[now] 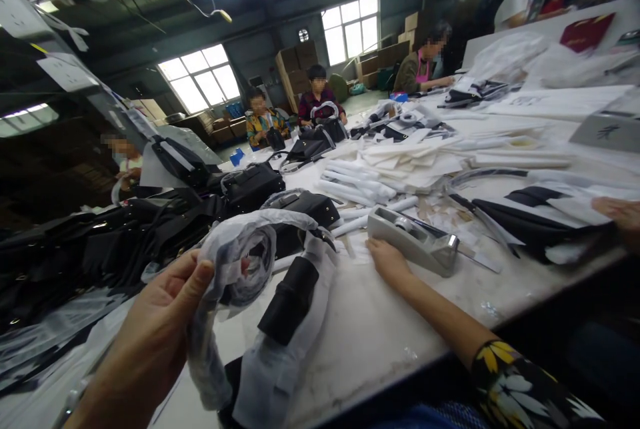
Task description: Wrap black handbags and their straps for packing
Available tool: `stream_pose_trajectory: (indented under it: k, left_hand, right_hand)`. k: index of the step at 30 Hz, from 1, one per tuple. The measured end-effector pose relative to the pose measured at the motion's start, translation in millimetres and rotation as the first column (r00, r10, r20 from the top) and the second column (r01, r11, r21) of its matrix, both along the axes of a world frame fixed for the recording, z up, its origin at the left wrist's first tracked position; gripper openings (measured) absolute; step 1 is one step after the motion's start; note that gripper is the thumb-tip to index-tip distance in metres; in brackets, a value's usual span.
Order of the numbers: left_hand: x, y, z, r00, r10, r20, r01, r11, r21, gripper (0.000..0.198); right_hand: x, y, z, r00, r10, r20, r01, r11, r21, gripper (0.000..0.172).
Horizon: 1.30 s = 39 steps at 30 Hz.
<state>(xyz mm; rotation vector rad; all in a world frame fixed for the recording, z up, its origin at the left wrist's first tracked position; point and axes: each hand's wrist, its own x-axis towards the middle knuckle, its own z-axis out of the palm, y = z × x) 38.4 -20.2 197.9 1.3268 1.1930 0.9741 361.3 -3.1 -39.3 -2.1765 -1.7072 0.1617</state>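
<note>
My left hand (165, 316) pinches a coiled bag strap (250, 262) wrapped in clear plastic film, thumb on top. The wrapped strap runs down to a black bag part (290, 299), partly covered in white wrapping, at the near table edge. My right hand (390, 266), its arm in a dark floral sleeve, reaches across the table to a grey tape dispenser (420, 239). It touches the dispenser's near left side, and its fingers are mostly hidden. Behind the coil lies a black handbag (310, 209) with a wrapped handle.
Black bags (110, 242) are heaped at left. White paper rolls (355, 182) and sheets (415, 156) cover the table's middle. At right a co-worker's hand (620, 216) touches a black bag (530, 216). Several people sit across the table. A metal post (115, 96) slants at upper left.
</note>
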Motion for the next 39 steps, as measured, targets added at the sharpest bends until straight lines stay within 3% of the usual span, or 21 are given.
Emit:
stream_pose_trajectory:
  k: [3, 7, 10, 16, 22, 27, 32, 39]
  left_hand:
    - [1.3, -6.4, -11.8, 1.0, 0.002, 0.022, 0.0, 0.999, -0.054, 0.074]
    - [4.9, -10.4, -20.2, 1.0, 0.025, 0.012, -0.024, 0.998, -0.065, 0.071]
    - [8.1, -12.8, -19.8, 0.999, 0.03, 0.026, -0.028, 0.998, -0.06, 0.069]
    - [9.0, -8.3, -23.1, 0.999, -0.016, 0.041, 0.018, 0.998, -0.062, 0.069]
    - [10.4, -1.5, -27.0, 0.992, -0.087, 0.086, 0.094, 0.993, -0.072, 0.065]
    - [10.7, -3.5, -26.8, 0.988, -0.112, 0.104, 0.119, 0.991, -0.065, 0.06]
    - [10.2, -2.2, -29.5, 0.982, -0.134, 0.131, 0.144, 0.987, -0.072, 0.061]
    - [11.1, -1.1, -32.5, 0.977, -0.129, 0.168, 0.139, 0.989, -0.05, 0.053]
  right_hand:
    - [-7.4, 10.8, 4.2, 0.994, -0.037, 0.106, 0.047, 0.995, -0.087, 0.021]
    - [-4.7, 12.8, 18.9, 0.983, -0.027, 0.18, 0.061, 0.98, -0.189, 0.022]
    - [2.4, -2.8, 28.0, 0.978, 0.006, 0.209, 0.041, 0.974, -0.223, 0.015]
    - [10.8, -39.0, 26.2, 0.969, 0.041, 0.242, 0.001, 0.985, -0.17, 0.027]
    - [0.6, -7.7, 12.6, 0.971, 0.027, 0.24, 0.021, 0.981, -0.193, 0.021]
    - [2.2, 1.2, 21.3, 0.972, 0.009, 0.233, 0.051, 0.967, -0.251, 0.021]
    - [12.7, -37.5, 31.8, 0.961, 0.03, 0.275, 0.017, 0.986, -0.167, 0.022]
    - [26.9, -102.7, 21.2, 0.969, 0.029, 0.244, 0.003, 0.992, -0.126, 0.019]
